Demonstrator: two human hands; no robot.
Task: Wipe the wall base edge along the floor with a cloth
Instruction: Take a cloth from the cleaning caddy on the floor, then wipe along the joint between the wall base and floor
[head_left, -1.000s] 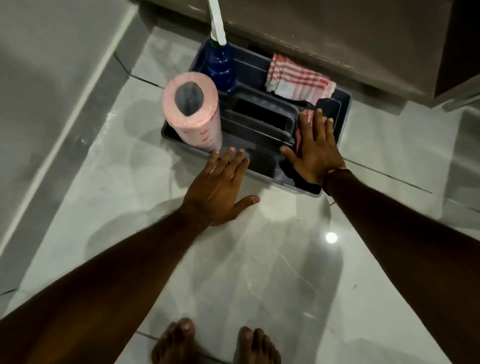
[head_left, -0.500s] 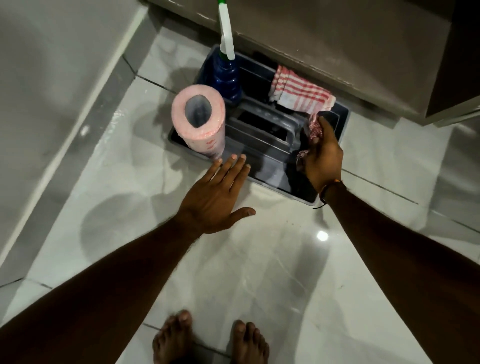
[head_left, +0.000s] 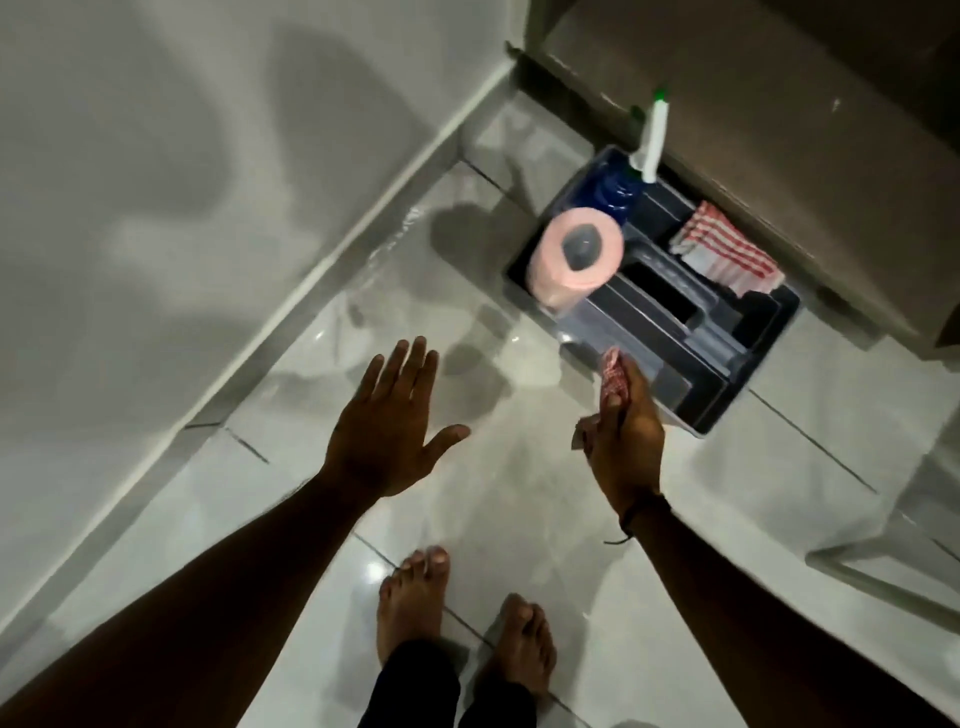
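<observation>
Fingers of the right hand (head_left: 626, 441) were curled tight round a small red-and-white checked cloth (head_left: 613, 375), bunched up, its crumpled end poking out above the knuckles at approx. 12 o'clock; the rest was hidden in the fist. The left hand (head_left: 387, 431) hung flat w/ fingers spread wide, gripping nothing, over the glossy floor tiles (head_left: 509, 519). At 1 o'clock from the fist sat a dark caddy (head_left: 753, 400) w/ a pink paper roll (head_left: 576, 260), a blue spray bottle (head_left: 615, 187) and a folded striped towel (head_left: 727, 254). The wall base edge (head_left: 332, 291) ran diagonally at 10 o'clock, well apart from the cloth. Bare feet (head_left: 415, 597) stood at 6 o'clock.
</observation>
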